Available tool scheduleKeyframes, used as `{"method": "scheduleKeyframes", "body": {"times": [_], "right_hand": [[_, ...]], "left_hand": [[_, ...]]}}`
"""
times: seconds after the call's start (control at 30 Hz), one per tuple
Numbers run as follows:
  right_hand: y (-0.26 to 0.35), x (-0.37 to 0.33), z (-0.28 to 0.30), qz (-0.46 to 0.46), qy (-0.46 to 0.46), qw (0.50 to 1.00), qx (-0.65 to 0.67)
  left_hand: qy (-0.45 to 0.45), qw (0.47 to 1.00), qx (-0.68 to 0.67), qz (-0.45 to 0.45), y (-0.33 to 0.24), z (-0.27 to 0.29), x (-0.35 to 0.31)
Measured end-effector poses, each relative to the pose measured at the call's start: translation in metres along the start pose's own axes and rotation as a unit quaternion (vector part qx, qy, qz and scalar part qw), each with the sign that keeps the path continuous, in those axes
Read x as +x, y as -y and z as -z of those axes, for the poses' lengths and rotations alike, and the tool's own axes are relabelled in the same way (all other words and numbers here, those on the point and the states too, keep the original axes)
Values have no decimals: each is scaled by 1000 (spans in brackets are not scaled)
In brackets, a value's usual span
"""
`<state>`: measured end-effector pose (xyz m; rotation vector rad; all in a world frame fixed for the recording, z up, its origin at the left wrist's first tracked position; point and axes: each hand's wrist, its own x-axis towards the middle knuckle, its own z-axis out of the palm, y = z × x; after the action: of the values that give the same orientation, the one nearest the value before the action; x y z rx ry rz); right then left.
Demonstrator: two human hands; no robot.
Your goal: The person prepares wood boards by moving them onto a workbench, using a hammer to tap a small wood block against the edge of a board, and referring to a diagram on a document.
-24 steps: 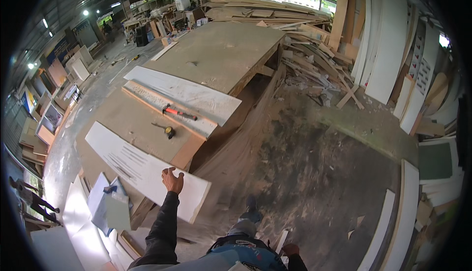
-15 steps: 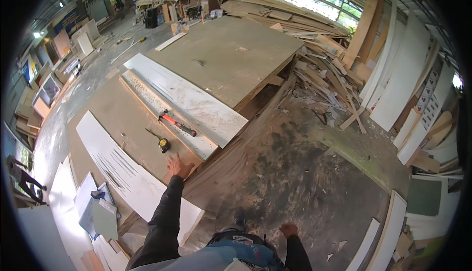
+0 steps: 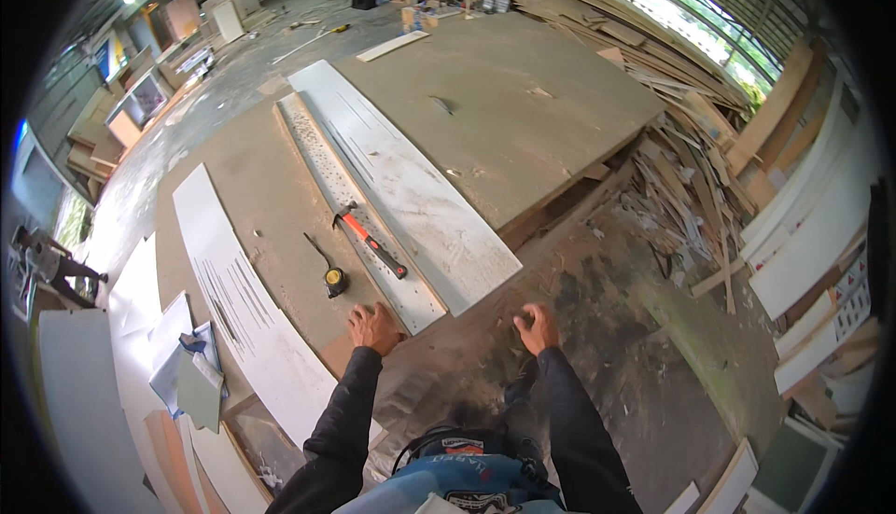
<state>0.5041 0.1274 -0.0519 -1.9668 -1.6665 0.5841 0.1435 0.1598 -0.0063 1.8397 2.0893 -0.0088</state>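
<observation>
From here I see the left hand (image 3: 373, 329) has shifted to the desk's (image 3: 537, 108) near edge, fingers spread, apparently empty: speckled strip's (image 3: 331, 178) near end at its two o'clock, hammer (image 3: 371, 243) at twelve, tape measure (image 3: 335, 280) at eleven. The right hand (image 3: 537, 329) has risen to its three o'clock, fingers loosely curled around nothing; both now seem better placed for handling the strip.

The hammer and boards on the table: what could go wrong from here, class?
The hammer lies unheld on the speckled board; a jolt could send it sliding.
The leftmost white board on the table overhangs its edge beside the left sleeve, so a bump might shift it.
The left hand, bare at the table's edge, might catch a splinter.
</observation>
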Motion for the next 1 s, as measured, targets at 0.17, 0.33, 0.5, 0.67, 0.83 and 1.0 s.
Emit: {"method": "scheduleKeyframes", "body": {"times": [0.17, 0.33, 0.5, 0.67, 0.83, 1.0], "right_hand": [[35, 121, -15, 113, -37, 991, -58], [50, 190, -33, 35, 165, 985, -49], [55, 212, -49, -22, 208, 977, -42], [60, 214, -16, -20, 151, 988, -28], [14, 226, 22, -38, 140, 988, 43], [-43, 227, 83, -47, 51, 995, 76]], "left_hand": [[-27, 1000, -4, 14, -6, 3, 3], [-51, 997, -20, 51, -11, -6, 6], [-14, 999, 35, 18, -10, 0, 15], [0, 996, 46, 77, -21, 7, 19], [-12, 995, 38, 86, -9, -4, 15], [-7, 995, 26, 98, -5, -8, 19]]}}
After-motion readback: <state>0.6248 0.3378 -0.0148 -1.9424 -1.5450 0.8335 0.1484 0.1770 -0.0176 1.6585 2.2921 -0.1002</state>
